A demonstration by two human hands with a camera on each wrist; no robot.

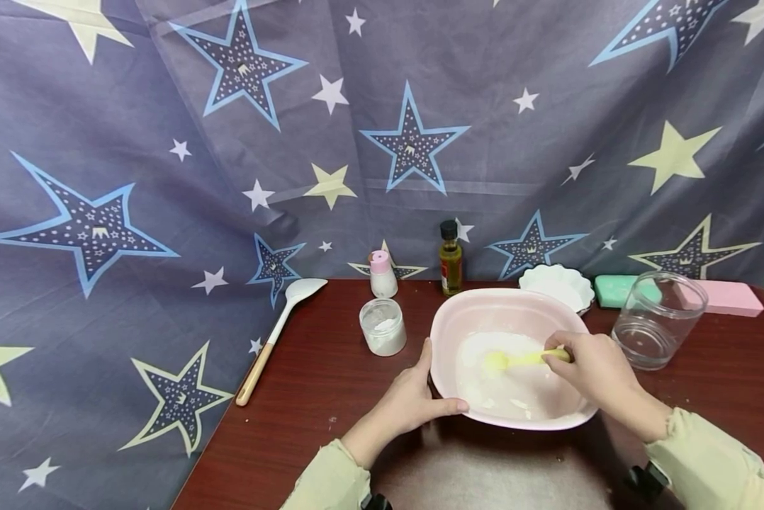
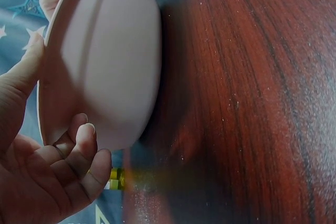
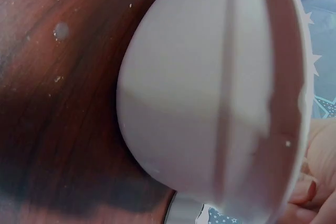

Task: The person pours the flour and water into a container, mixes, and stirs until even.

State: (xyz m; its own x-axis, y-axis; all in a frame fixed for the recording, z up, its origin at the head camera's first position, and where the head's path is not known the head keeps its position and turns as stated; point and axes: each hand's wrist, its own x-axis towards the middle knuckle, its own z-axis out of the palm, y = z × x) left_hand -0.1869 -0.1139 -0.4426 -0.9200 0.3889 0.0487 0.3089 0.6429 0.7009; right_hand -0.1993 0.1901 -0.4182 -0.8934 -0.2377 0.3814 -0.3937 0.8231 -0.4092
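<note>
Basin (image 1: 490, 312) sits on the table (image 1: 465, 471), white mixture (image 1: 516, 393) inside; left hand (image 1: 407, 397) grips its near-left rim, right hand (image 1: 595, 365) pinches a yellow spoon (image 1: 519, 360) dipped in the mixture, and the jar (image 1: 383, 338) at left holds white powder. Wood shows before the basin and between jar and ladle (image 1: 280, 329). Bottle (image 1: 451, 265) and dish (image 1: 557, 285) stand close behind; glass (image 1: 659, 326) obstructs the right side.

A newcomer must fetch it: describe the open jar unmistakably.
On the reddish-brown table sits a big pink basin. Just left of it stands a short, clear jar with white contents. Its wide, uncovered mouth sets it apart from the pink-capped container behind it.
</note>
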